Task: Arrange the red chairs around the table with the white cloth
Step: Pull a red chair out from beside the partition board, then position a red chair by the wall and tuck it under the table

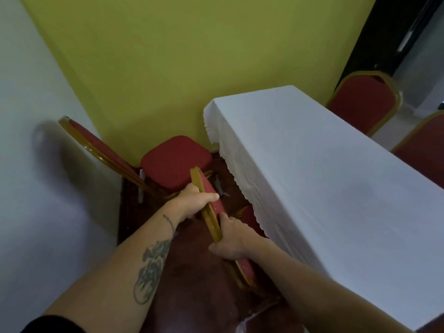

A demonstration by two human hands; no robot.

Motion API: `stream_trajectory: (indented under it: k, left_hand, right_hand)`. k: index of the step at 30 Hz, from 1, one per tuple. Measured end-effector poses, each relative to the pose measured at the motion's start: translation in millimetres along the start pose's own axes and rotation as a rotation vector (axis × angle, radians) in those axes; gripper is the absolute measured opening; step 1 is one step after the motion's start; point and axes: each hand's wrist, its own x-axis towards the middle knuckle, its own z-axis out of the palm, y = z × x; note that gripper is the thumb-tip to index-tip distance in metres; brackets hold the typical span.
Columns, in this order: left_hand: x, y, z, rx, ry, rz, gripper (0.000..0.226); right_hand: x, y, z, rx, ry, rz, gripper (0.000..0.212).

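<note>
A long table with a white cloth [324, 169] runs from the centre to the lower right. Both my hands grip the gold-framed back of a red chair [211, 212] that stands at the table's near long side, its seat partly under the cloth. My left hand [194, 200] holds the upper part of the backrest. My right hand [233, 239] holds it lower down. A second red chair [175, 162] stands in the corner by the table's end. Two more red chairs, the farther chair [365, 102] and the nearer chair [422, 150], are on the far side.
A yellow wall [180, 56] is straight ahead and a white wall [36, 164] closes the left side. The floor [187, 272] is dark red-brown. A dark doorway [384, 37] opens at the upper right.
</note>
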Motion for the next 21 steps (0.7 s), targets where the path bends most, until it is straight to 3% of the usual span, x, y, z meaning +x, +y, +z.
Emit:
stream_trajectory:
  k: [4, 9, 12, 14, 18, 21]
  left_hand:
    - [-3.4, 8.4, -22.7, -0.010, -0.139, -0.097, 0.050]
    - [-0.1, 22.2, -74.7, 0.046, -0.039, -0.062, 0.027]
    - [7.9, 24.7, -120.7, 0.053, 0.073, -0.022, 0.048]
    - [15.5, 23.5, -153.0, 0.043, 0.138, 0.007, 0.050]
    - [42.9, 13.7, -222.3, 0.019, 0.269, 0.034, 0.045]
    - [69.2, 4.8, -276.8, 0.043, 0.364, 0.062, 0.026]
  right_hand:
    - [9.5, -12.5, -10.2, 0.027, 0.073, -0.041, 0.100]
    - [30.1, -40.4, -33.0, 0.037, 0.149, -0.099, 0.085]
    - [49.8, -61.4, -50.7, 0.041, 0.162, -0.120, 0.079]
    - [67.4, -77.6, -62.1, 0.020, 0.170, -0.141, 0.065]
    - [111.0, -113.8, -81.1, -0.090, 0.084, -0.128, 0.081]
    - [151.0, -148.5, -88.0, -0.126, 0.061, -0.137, 0.083]
